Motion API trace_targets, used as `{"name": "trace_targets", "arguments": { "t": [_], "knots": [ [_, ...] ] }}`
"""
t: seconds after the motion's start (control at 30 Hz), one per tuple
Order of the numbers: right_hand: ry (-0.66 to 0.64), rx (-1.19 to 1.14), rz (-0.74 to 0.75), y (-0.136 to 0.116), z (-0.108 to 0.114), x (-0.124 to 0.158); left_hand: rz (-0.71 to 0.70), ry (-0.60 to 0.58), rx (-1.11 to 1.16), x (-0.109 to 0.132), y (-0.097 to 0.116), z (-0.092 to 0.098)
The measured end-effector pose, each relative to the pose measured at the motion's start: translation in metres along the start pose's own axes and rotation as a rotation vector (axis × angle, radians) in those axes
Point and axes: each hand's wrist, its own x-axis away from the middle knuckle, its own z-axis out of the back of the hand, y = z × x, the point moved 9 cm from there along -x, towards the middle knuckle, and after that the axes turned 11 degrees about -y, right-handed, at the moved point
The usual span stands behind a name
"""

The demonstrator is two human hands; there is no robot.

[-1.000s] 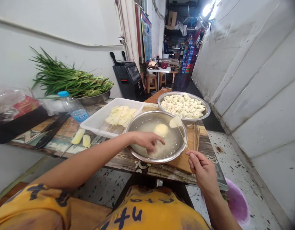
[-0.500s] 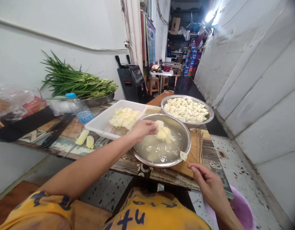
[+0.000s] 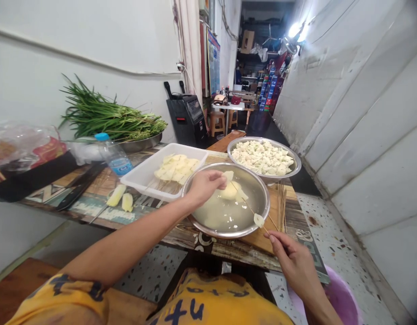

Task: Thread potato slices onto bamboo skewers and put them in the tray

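Observation:
Over a steel bowl of cloudy water [image 3: 228,234], my left hand [image 3: 208,184] pinches a thin pale slice [image 3: 229,175], which looks like potato. My right hand [image 3: 291,255] grips the near end of a wooden skewer [image 3: 250,208] that slants up across the bowl's right rim. A small pale slice [image 3: 259,220] is threaded on the skewer close to my right fingers. The skewer's far tip reaches the slices near my left fingers; whether it pierces the held one I cannot tell. More pale slices [image 3: 231,192] lie in the water below.
A white plastic tray [image 3: 140,178] of skewered slices stands left of the bowl. Behind sits a basin of cauliflower pieces [image 3: 262,155]. Bare skewers [image 3: 282,205] lie on the right. A knife [image 3: 80,188], a water bottle [image 3: 114,155] and green stalks [image 3: 106,113] are at left.
My left hand has shifted slightly right and the slice in it is tilted differently. My right hand keeps the skewer in nearly the same place.

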Motion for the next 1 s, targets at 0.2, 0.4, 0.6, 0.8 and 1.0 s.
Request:
{"name": "trace_targets", "arguments": {
  "t": [0.2, 0.4, 0.6, 0.8, 1.0],
  "knots": [
    [-0.037, -0.11, -0.041, 0.007, -0.005, -0.003, 0.11, -0.008, 0.239, -0.003, -0.015, -0.006],
    [-0.046, -0.183, -0.036, 0.021, -0.003, -0.003, 0.326, 0.016, 0.412, 0.0, -0.026, -0.007],
    [-0.066, -0.332, -0.056, 0.036, -0.011, -0.004, 0.449, -0.005, 0.554, 0.002, -0.034, -0.013],
    [-0.06, -0.504, -0.087, 0.038, -0.021, -0.006, 0.425, -0.05, 0.479, 0.0, -0.026, -0.016],
    [-0.105, -0.841, -0.135, 0.038, -0.04, -0.016, 0.26, -0.046, 0.337, -0.008, -0.009, -0.012]
  ]
}}
